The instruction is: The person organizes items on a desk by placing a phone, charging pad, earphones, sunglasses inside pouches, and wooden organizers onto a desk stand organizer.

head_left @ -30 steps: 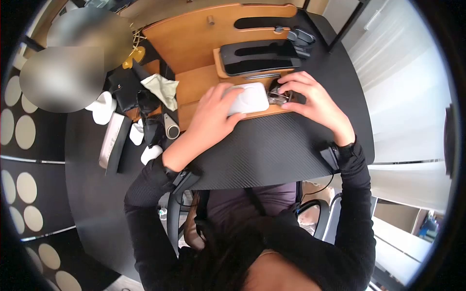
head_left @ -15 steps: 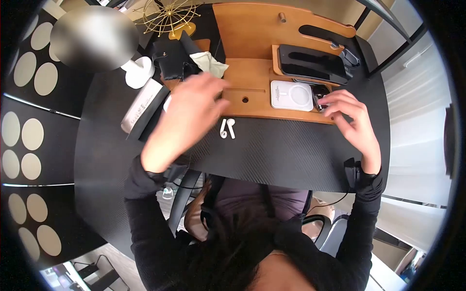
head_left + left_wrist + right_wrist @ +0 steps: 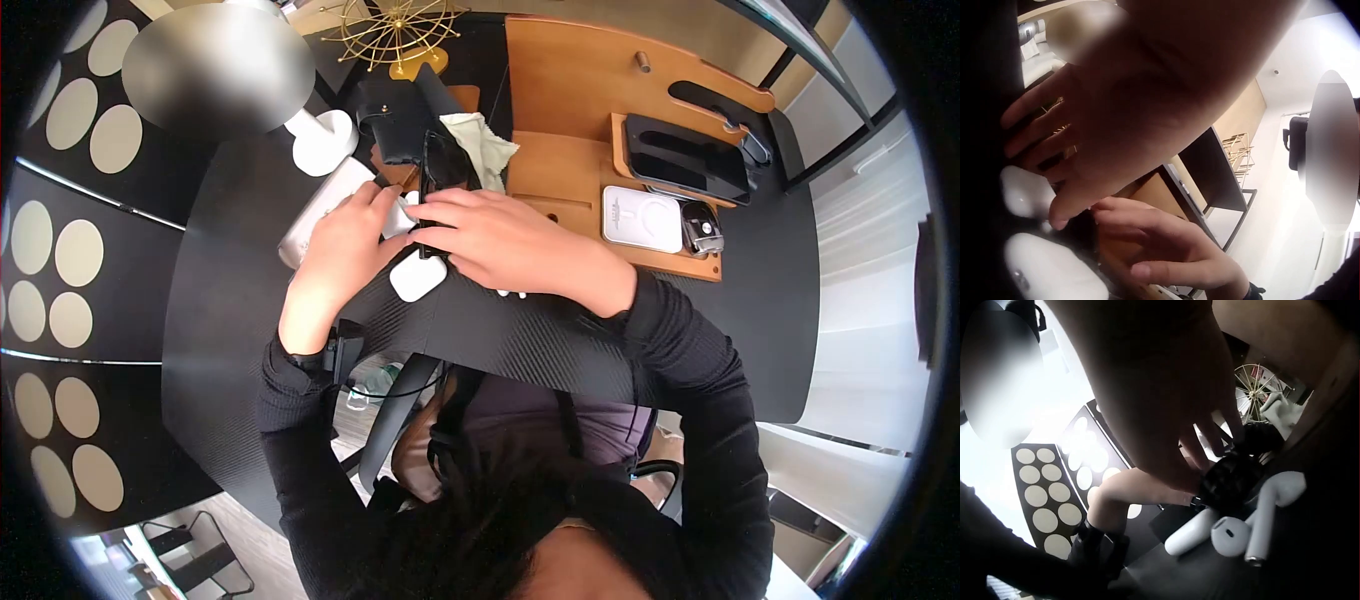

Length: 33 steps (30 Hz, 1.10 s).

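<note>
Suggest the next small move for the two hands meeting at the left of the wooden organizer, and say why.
Probably lift the dark strap-like item toward the wooden organizer. Both the right hand and left hand have fingers on it, while the white earbud case and loose earbuds lie untouched on the black table.

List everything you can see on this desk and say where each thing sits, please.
Wooden organiser: one, tan, back of the black desk.
Phone: one, black, on the organiser's right shelf.
Charging pad: one, white, below the phone.
Watch: one, dark, right of the pad.
Cloth: one, pale green, left of the organiser.
Wire ornament: one, gold, back edge.
Earbud case: one, white, below the hands.
Earbuds: two, white, on the desk.
Left hand: by the case.
Right hand: fingers round a dark item.
</note>
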### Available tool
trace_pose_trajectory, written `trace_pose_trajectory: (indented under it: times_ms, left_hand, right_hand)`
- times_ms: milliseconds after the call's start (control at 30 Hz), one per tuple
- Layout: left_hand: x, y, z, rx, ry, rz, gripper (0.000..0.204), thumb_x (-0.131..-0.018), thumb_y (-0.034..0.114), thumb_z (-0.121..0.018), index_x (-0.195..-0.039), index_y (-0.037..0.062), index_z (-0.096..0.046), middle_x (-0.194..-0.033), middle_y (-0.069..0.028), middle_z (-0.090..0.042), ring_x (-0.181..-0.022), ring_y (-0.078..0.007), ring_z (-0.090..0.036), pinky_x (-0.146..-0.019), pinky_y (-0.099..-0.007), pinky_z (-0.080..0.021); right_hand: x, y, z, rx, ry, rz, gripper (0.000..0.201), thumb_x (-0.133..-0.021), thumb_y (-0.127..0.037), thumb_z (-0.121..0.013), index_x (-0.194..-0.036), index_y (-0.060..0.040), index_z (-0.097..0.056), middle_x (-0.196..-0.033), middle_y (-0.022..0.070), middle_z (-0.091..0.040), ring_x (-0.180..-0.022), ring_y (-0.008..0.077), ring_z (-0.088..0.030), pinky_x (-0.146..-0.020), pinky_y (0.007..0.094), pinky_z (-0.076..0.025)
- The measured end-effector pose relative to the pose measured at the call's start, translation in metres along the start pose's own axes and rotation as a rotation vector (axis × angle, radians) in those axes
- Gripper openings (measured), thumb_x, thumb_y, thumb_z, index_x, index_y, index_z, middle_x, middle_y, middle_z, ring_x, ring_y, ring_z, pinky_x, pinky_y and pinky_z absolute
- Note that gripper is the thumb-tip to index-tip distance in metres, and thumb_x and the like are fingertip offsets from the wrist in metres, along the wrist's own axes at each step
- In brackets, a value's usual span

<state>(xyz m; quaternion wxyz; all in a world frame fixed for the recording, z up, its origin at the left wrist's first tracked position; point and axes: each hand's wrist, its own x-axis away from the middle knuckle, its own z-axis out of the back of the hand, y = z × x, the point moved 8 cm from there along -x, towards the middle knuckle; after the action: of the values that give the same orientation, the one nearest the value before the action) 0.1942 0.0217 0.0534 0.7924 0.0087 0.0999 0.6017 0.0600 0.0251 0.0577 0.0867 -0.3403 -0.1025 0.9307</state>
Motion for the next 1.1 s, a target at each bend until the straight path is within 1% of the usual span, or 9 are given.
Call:
trace_pose_trajectory:
  times_ms: [67,267,400,467,600,800,867,933,1100]
  left_hand:
    - [0.0,-0.003,-0.004,0.008,-0.011,-0.004,0.049,-0.08,0.019,-0.073,-0.123,0.0022,-0.058,-0.104,-0.0168,-0.064,-0.096,-0.0379,-0.063,-0.081,-0.0442,-0.051]
    - [-0.004,-0.017,-0.004,0.129,-0.026,0.028,0.051,-0.076,0.018,-0.077,-0.12,0.0017,-0.058,-0.103,-0.0168,-0.065,-0.091,-0.0373,-0.064,-0.076,-0.042,-0.051]
    - [0.002,-0.006,0.043,0.182,0.14,0.101,0.042,-0.071,0.007,-0.08,-0.106,0.0021,-0.056,-0.095,-0.0134,-0.064,-0.083,-0.0235,-0.067,-0.071,-0.0333,-0.052]
    - [0.006,0.012,0.05,0.452,0.154,0.109,0.045,-0.07,0.003,-0.08,-0.106,0.0031,-0.055,-0.094,-0.01,-0.064,-0.087,-0.0177,-0.066,-0.074,-0.0312,-0.053]
    - [0.011,0.052,0.03,0.674,0.003,-0.012,0.048,-0.07,0.005,-0.082,-0.109,0.004,-0.053,-0.092,-0.0114,-0.062,-0.086,-0.0226,-0.067,-0.076,-0.0333,-0.054]
    - [0.012,0.064,0.014,0.612,-0.053,-0.047,0.05,-0.07,0.012,-0.084,-0.108,0.0034,-0.053,-0.1,-0.0122,-0.062,-0.084,-0.0299,-0.066,-0.074,-0.0349,-0.053]
    - [0.013,0.069,0.015,0.609,-0.039,-0.061,0.053,-0.068,0.008,-0.086,-0.11,0.0026,-0.055,-0.092,-0.0095,-0.064,-0.085,-0.0196,-0.067,-0.074,-0.0311,-0.053]
    - [0.014,0.075,0.015,0.628,-0.019,-0.082,0.053,-0.068,0.008,-0.086,-0.109,0.0024,-0.055,-0.093,-0.0097,-0.065,-0.085,-0.02,-0.068,-0.073,-0.0311,-0.053]
    - [0.017,0.083,0.017,0.558,0.047,-0.143,0.053,-0.067,0.009,-0.087,-0.108,0.0016,-0.055,-0.094,-0.0107,-0.066,-0.085,-0.0222,-0.07,-0.073,-0.0313,-0.054]
  right_hand:
    - [0.009,0.01,0.002,-0.059,-0.264,-0.198,0.027,-0.081,-0.004,-0.064,-0.108,-0.0043,-0.062,-0.118,0.0103,-0.058,-0.108,0.0305,-0.058,-0.089,0.0418,-0.05]
    - [0.047,0.001,0.022,-0.009,-0.311,-0.239,0.022,-0.072,-0.002,-0.067,-0.093,-0.0019,-0.063,-0.097,0.0108,-0.056,-0.093,0.0298,-0.06,-0.077,0.0421,-0.052]
    - [0.06,-0.003,0.018,-0.047,-0.403,-0.25,0.015,-0.073,0.001,-0.064,-0.088,-0.0008,-0.063,-0.094,0.013,-0.057,-0.09,0.0312,-0.063,-0.074,0.0417,-0.053]
    - [0.06,0.001,0.018,-0.025,-0.431,-0.273,0.013,-0.076,-0.001,-0.063,-0.089,-0.0012,-0.063,-0.092,0.0122,-0.057,-0.088,0.0314,-0.063,-0.072,0.0412,-0.053]
    - [0.061,0.004,0.023,0.087,-0.494,-0.33,0.008,-0.081,-0.005,-0.063,-0.089,-0.0018,-0.062,-0.089,0.0107,-0.057,-0.08,0.0327,-0.063,-0.068,0.0418,-0.051]
    - [0.041,-0.002,0.08,-0.069,-0.258,-0.365,0.012,-0.083,-0.008,-0.064,-0.091,-0.0001,-0.06,-0.088,0.0127,-0.06,-0.083,0.033,-0.066,-0.068,0.0428,-0.053]
    - [0.036,-0.013,0.088,-0.122,-0.155,-0.323,0.012,-0.08,-0.008,-0.065,-0.089,-0.0015,-0.061,-0.085,0.0106,-0.058,-0.08,0.0319,-0.064,-0.068,0.0418,-0.053]
    - [0.03,-0.028,0.091,0.03,-0.073,-0.246,0.013,-0.076,-0.008,-0.066,-0.088,-0.0039,-0.062,-0.082,0.0083,-0.056,-0.079,0.0285,-0.063,-0.066,0.0391,-0.053]
    - [0.03,-0.037,0.079,0.109,-0.109,-0.265,0.017,-0.078,-0.008,-0.073,-0.094,-0.006,-0.068,-0.086,0.0039,-0.059,-0.076,0.0218,-0.062,-0.06,0.032,-0.051]
